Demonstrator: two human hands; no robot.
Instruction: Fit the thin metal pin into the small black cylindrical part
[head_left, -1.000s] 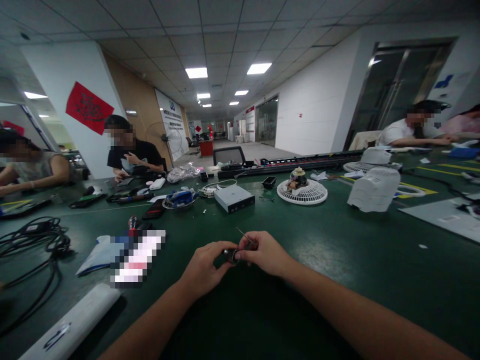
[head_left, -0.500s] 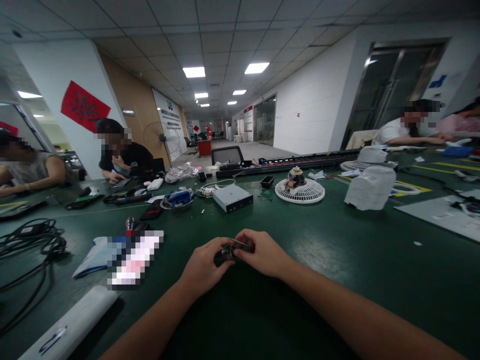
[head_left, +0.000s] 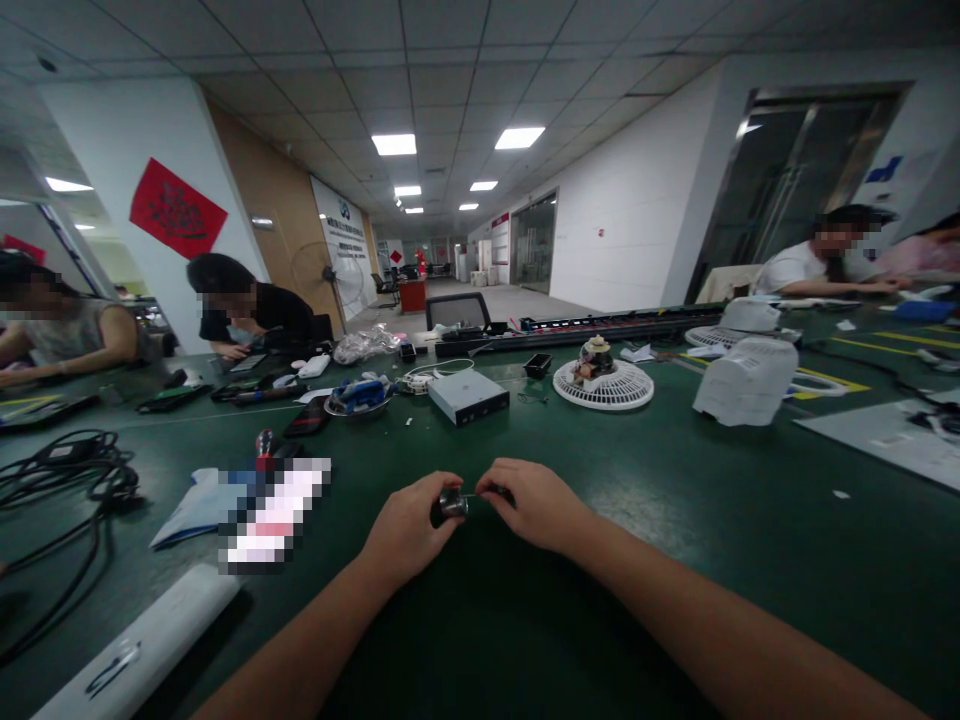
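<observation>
Left fingers (head_left: 448, 481): grasping small metal cylinder (head_left: 454, 503) | right fingers (head_left: 495, 478): pinching thin rod (head_left: 472, 496)

Metal piece (head_left: 454, 503) partly hidden by left hand (head_left: 407, 530), black cables (head_left: 118, 488) cut off

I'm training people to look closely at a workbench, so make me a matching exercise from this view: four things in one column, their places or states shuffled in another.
Things
1. left hand
2. right hand
3. white round grille
4. black cables

Places or states
A. bundled near the left edge of the view
B. pinching a thin rod
C. bearing a part with a cream top
D. holding a small metal cylinder

Right pairs: 1-D, 2-B, 3-C, 4-A
</observation>
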